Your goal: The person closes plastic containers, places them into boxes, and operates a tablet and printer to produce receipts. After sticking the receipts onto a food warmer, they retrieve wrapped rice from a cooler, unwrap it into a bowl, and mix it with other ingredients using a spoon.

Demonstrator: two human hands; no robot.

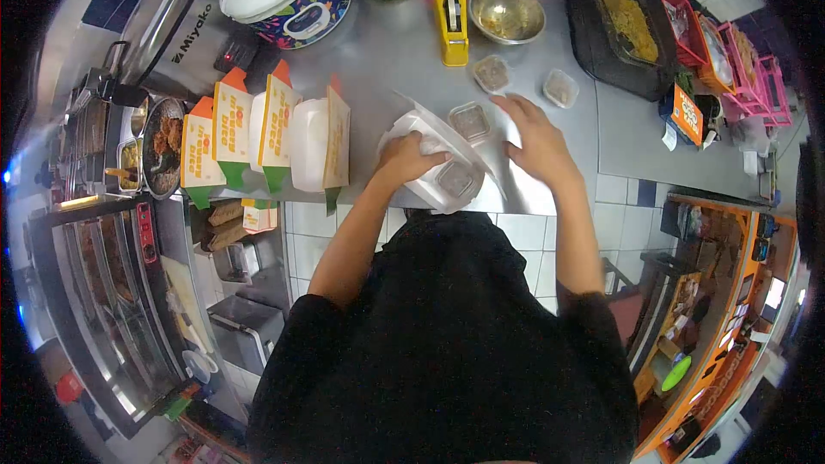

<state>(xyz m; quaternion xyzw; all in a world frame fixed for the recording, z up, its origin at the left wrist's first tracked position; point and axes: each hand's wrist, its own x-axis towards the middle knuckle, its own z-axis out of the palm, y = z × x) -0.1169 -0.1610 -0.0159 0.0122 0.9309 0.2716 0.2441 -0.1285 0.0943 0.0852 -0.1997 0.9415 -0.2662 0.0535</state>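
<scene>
A white plastic bag [434, 174] lies at the counter's front edge with a small clear tub [458, 179] on or in it. My left hand [412, 161] is on the bag's left part, fingers bent; what they hold is hidden. A second small tub [470, 122] sits just behind the bag. My right hand [540, 144] is over the counter right of the bag, fingers spread, nothing held. Its fingertips are close to a third tub [491, 74]. Farther right stands another lidded tub [560, 88].
Open printed food boxes [277, 125] line the left side. Behind are a yellow tape dispenser [453, 21], a metal bowl [507, 14] and a patterned container [305, 21]. A black tray [589, 43] holds a dish of yellow food at right; a steel counter [387, 51] runs beneath.
</scene>
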